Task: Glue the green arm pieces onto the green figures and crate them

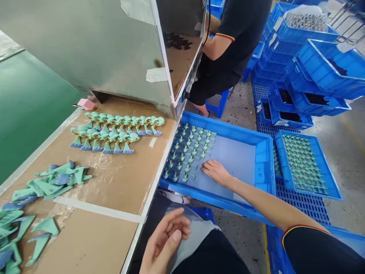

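Note:
My right hand [216, 172] reaches palm down into a blue plastic tray [264, 160], its fingers stretched out beside rows of small mint-green figures [186, 152]. Nothing shows in its grasp, though the undersides of the fingertips are hidden. Over my lap, my left hand [168, 236] is empty, with loosely bent fingers standing apart from the thumb. On the brown-covered bench [119, 179], two lines of mint-green figures with blue-purple bases [114, 131] stand side by side. Loose flat mint-green and blue pieces [57, 180] lie in piles to the left.
A metal booth [85, 49] stands at the back of the bench, with a pink block [86, 104] near its corner. Beyond sits a co-worker [242, 34] in dark clothing. Stacked blue crates [285, 57] and another filled tray [310, 163] are at right.

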Tool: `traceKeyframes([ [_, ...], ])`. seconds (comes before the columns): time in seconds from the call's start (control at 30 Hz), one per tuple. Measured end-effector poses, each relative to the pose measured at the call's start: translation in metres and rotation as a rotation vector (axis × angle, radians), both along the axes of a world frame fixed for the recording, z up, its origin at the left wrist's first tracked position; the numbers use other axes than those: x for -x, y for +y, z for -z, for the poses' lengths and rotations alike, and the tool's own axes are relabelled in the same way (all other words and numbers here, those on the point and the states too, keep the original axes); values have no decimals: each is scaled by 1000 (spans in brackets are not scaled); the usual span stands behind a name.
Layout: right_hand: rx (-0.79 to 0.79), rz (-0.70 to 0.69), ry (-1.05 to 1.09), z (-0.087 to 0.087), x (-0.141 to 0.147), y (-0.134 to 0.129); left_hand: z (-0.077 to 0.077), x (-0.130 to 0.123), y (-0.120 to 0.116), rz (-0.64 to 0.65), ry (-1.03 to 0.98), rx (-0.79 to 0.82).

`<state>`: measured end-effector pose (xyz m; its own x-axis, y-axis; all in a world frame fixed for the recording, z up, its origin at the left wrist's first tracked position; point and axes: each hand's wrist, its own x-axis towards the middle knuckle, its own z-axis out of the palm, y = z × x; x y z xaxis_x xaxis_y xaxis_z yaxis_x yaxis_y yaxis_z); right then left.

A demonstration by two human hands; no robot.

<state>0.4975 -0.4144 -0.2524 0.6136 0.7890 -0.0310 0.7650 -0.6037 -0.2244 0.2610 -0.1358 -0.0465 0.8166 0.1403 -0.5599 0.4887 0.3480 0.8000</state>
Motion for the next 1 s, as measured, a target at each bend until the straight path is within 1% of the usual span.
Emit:
traceKeyframes([
  [0.1,-53,20,9,2,2,-9,18,-41,-6,103,-53,-114],
  [0.13,-70,39,12,2,2,-13,24,-59,-10,175,-77,-188],
  [0.17,-86,65,16,2,3,-17,30,-77,-14,271,-100,-301],
  [0.2,-101,96,21,2,4,-21,37,-96,-19,403,-117,-464],
  [0.23,-116,131,25,1,5,-25,43,-115,-26,565,-124,-656],
  [0.27,-131,169,31,1,6,-28,50,-133,-34,639,-120,-735],
  [0.33,-161,237,48,2,8,-34,64,-164,-52,760,-105,-840],
  [0.43,-204,307,83,5,9,-41,84,-193,-79,929,-45,-995],
  [0.5,-233,335,112,9,9,-44,96,-202,-94,1026,6,-1082],
  [0.57,-262,351,147,14,8,-48,106,-205,-104,1095,50,-1142],
  [0.67,-305,367,205,21,6,-53,117,-207,-114,1148,92,-1195],
  [0.83,-371,385,294,29,2,-59,132,-214,-119,1138,125,-1219],
  [1.0,-441,379,381,34,-6,-57,143,-215,-114,1054,151,-1208],
])
